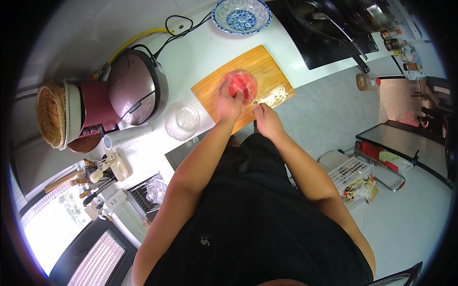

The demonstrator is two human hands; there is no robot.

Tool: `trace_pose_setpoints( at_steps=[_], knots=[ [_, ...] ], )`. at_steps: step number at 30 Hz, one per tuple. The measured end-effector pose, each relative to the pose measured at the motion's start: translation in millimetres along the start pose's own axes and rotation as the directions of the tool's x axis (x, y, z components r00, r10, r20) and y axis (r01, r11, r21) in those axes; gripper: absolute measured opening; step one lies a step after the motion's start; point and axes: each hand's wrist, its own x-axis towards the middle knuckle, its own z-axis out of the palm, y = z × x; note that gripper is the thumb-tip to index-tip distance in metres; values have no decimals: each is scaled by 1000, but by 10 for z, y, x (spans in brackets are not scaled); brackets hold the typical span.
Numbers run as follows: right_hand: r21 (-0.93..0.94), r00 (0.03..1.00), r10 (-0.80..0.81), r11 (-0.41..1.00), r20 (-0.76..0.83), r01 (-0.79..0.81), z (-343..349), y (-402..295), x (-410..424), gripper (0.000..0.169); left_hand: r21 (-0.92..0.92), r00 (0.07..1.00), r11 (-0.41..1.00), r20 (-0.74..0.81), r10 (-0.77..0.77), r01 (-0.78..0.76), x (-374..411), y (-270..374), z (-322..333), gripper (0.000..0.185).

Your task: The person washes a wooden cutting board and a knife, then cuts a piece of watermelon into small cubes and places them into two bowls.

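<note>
On the wooden cutting board point(266, 60) lies a rounded, wet-looking red piece of food point(250, 79) with a paler pink rim, which resembles peeled watermelon. My left hand point(230, 102) rests on its near left side, fingers spread over it and holding it down. In my right hand point(266, 118) is the handle of a kitchen knife point(251, 94). Its thin blade points away from me and to the left, across the top of the red food. How deep the edge sits cannot be told. Liquid shines on the board's right part.
Left of the board stands a clear glass bowl point(182, 121), with a rice cooker point(134, 87) beyond. A blue-and-white bowl point(241, 19) sits behind the board. At right, a wok handle point(354, 57) juts over the counter edge from the black cooktop point(311, 59). The board overhangs the front edge.
</note>
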Motion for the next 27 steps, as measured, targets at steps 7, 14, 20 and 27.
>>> trace_pose_setpoints(
  at_steps=[7, 14, 20, 27],
  knots=[
    [-87, 989, 108, 991, 100, -99, 190, 332, 481, 55, 15, 999, 1000, 34, -17, 16, 4, 45, -11, 61],
    [-80, 992, 56, 996, 115, -47, 255, 899, 145, 53, 13, 1000, 1000, -3, 4, -4, -23, 21, 13, 59],
    [-5, 989, 23, 1000, 146, -23, 96, 643, -80, 51, -202, 996, 976, 35, -76, 82, 22, -137, -93, 59],
    [2, 998, -41, 999, 56, 41, -74, -215, -234, 51, -342, 994, 933, 34, -108, 113, 41, -240, -57, 56]
  ],
)
